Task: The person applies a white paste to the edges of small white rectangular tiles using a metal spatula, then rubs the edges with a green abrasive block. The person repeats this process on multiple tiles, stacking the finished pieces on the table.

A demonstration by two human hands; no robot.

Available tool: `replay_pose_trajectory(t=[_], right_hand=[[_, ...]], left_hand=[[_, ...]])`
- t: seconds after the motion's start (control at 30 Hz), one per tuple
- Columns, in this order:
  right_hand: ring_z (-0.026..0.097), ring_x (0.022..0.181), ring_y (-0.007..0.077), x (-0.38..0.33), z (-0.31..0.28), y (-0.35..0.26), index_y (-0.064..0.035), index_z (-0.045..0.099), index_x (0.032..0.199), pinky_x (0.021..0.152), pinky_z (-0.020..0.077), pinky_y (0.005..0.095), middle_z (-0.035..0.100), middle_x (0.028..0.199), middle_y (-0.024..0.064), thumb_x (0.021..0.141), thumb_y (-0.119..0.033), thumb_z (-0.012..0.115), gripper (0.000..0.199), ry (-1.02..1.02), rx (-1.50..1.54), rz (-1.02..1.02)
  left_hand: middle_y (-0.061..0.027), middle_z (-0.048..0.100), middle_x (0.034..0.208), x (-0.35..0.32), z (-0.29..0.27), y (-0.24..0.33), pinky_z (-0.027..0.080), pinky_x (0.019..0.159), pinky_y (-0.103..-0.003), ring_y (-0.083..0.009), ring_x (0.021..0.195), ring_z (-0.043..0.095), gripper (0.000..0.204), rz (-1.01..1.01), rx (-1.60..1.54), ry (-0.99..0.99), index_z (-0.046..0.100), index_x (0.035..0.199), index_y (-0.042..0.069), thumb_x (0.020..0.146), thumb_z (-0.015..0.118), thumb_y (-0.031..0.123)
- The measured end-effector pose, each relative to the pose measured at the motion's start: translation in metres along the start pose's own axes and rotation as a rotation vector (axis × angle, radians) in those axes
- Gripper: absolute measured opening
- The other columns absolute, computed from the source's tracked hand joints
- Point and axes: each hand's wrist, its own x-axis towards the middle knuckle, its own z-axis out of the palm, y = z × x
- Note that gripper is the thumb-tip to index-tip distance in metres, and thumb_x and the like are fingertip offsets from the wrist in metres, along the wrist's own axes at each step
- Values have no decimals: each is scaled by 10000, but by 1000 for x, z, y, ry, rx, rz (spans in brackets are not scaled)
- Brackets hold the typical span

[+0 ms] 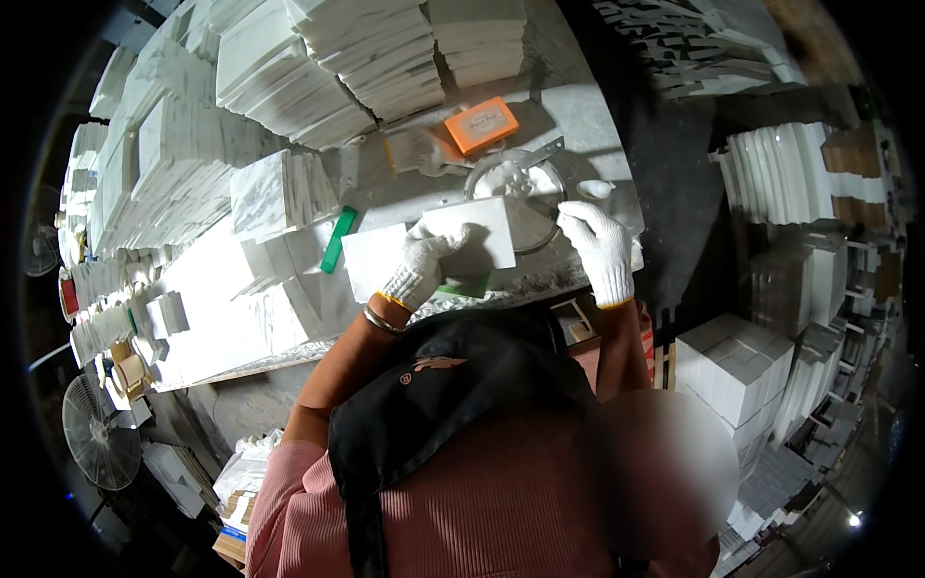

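Note:
My left hand point(424, 258), in a white knit glove, grips a pale marble tile point(488, 231) with the thumb lying across its face. A second white tile point(371, 252) lies beside that hand on the left. My right hand point(597, 249), gloved too, has its fingers drawn together beside the rim of a round bowl point(521, 249). Whether anything is between those fingertips I cannot make out. White powder or paste point(508, 178) sits in the bowl, and a flat metal blade point(544, 151) rests across its far rim.
An orange box point(482, 125) lies beyond the bowl, and a small white lump point(595, 189) to its right. A green strip point(337, 239) lies on the left. Stacked marble tiles point(279, 193) line the table's far and left sides. White boxes point(737, 371) stand at right; a fan point(100, 432) is at lower left.

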Motion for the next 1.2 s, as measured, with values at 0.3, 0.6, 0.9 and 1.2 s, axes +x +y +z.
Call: replay_pose_trajectory(t=[0.3, 0.6, 0.9, 1.2], right_hand=[[605, 641, 110, 12, 17, 5, 6, 676, 994, 578, 471, 265, 664, 776, 69, 837, -129, 670, 208, -85, -52, 94], [638, 773, 91, -4, -2, -47, 1, 698, 1092, 631, 494, 221, 699, 952, 53, 889, -68, 651, 220, -44, 328, 271], [632, 789, 88, -8, 2, -54, -15, 699, 1096, 639, 508, 229, 696, 966, 57, 889, -37, 650, 214, -16, 226, 60], [675, 869, 151, -7, 1, -54, 5, 706, 1033, 752, 534, 265, 720, 991, 109, 852, -13, 690, 182, 10, 101, -49]], left_hand=[[-178, 693, 1079, -2, -2, -1, 549, 862, -349, -246, 951, 689, 230, 37, 50, -39, 614, 1130, -72, 929, 566, 30], [-171, 698, 1058, -5, 2, 2, 546, 865, -344, -231, 955, 687, 248, -1, 73, 16, 635, 1113, -77, 904, 633, 57], [-130, 705, 1044, -3, -2, -1, 558, 804, -327, -202, 913, 685, 221, 17, 116, 0, 607, 1110, -11, 900, 638, 48], [-137, 702, 1057, -4, -1, 0, 559, 807, -331, -218, 929, 686, 230, 43, 167, -41, 600, 1131, -11, 907, 623, 39]])
